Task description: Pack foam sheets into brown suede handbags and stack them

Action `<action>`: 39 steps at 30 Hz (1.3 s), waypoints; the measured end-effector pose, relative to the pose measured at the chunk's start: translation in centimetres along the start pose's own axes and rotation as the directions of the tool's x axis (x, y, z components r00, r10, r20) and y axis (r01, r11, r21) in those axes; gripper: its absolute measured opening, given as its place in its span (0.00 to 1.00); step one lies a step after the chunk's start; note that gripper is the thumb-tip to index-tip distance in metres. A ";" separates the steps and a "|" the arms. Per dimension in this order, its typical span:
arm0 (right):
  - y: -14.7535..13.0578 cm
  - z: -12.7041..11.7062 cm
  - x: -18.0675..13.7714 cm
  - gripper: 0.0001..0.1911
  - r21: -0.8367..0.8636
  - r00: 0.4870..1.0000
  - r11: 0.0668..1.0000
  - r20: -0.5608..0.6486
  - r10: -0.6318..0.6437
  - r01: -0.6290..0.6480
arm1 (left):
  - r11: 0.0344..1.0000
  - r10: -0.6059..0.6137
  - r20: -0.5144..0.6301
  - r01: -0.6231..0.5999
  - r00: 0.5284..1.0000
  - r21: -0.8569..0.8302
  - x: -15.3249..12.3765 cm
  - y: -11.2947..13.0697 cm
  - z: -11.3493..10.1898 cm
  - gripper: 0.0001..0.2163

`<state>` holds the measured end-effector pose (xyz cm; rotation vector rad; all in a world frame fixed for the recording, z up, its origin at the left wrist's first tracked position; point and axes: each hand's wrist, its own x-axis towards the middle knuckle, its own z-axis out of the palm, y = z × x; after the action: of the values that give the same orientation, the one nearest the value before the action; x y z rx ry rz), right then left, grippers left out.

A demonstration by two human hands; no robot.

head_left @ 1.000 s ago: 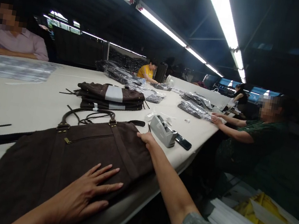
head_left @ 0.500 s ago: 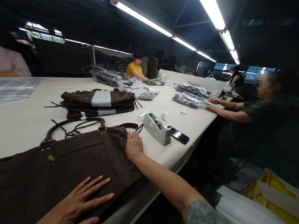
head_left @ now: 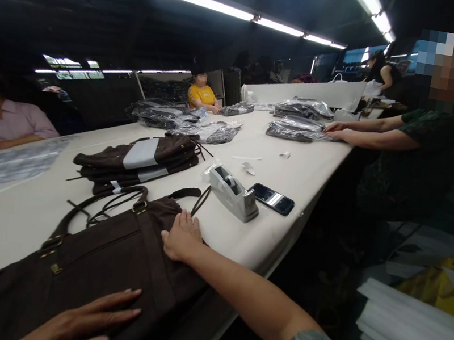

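Observation:
A dark brown handbag (head_left: pixel 104 265) lies flat on the table, its zip pull (head_left: pixel 56 268) showing and its handles pointing away from me. My left hand (head_left: pixel 77 321) rests on the near part of the bag, fingers stretched out; the frame's lower edge cuts it off. At the bag's right end my right hand (head_left: pixel 184 237) lies against the top corner, with fingers extended and thumb apart. Just beyond that hand stand a grey tape dispenser (head_left: pixel 234 194) and a phone (head_left: pixel 272 199). Behind the handles is a stack of brown bags (head_left: pixel 142 159) with pale wraps.
Plastic-wrapped bags (head_left: pixel 296 128) lie farther along the white table (head_left: pixel 271 165), some under a co-worker's hands at right. Two other people sit on the far side. Clear plastic sheeting (head_left: pixel 8 164) covers the left. White sheets (head_left: pixel 414 320) are piled low at right.
The view has tilted and shifted. My left hand has slid back toward me across the bag. My right hand stays at the bag's end, its thumb now visible.

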<state>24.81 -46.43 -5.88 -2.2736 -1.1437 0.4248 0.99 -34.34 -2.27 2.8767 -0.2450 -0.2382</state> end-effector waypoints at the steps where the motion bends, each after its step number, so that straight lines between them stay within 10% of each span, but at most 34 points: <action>1: 0.0 -0.1 0.0 0.39 0.009 1.000 1.000 0.005 -0.002 0.001 | 0.999 -0.031 0.004 0.031 1.000 0.011 1.4 0.0 -0.9 0.23; 6: 0.5 -0.7 -0.8 0.37 0.094 1.000 0.995 0.007 -0.015 0.014 | 0.936 -0.188 -0.405 0.288 0.895 0.202 9.2 -0.4 0.6 0.30; 11: 0.2 -0.7 -1.0 0.32 0.098 0.996 0.994 -0.084 -0.042 0.051 | 0.932 -0.169 -0.403 0.279 0.899 0.232 11.4 -0.7 5.1 0.31; 19: 0.5 0.3 2.6 0.30 -0.061 0.980 0.978 -0.017 -0.199 0.198 | 0.931 -0.251 -0.351 0.324 0.902 0.168 11.2 -0.3 4.4 0.27; 24: 1.8 -1.3 5.1 0.22 0.201 0.967 0.979 -0.241 0.078 -0.029 | 0.931 -0.249 -0.380 0.328 0.891 0.160 11.3 -0.3 4.8 0.27; 31: 3.5 -3.4 9.0 0.12 0.442 0.999 0.896 -0.002 0.041 -0.036 | 0.921 -0.248 -0.378 0.338 0.892 0.193 11.2 -0.3 4.5 0.24; 39: 6.1 -4.1 10.7 0.25 0.735 0.938 0.670 0.297 -0.178 -0.105 | 0.905 -0.164 -0.405 0.300 0.899 0.300 10.6 -0.6 4.4 0.26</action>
<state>37.05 -42.07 -6.69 -1.4636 -0.9190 1.0953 10.55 -36.74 -8.11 3.2293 0.1540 0.3530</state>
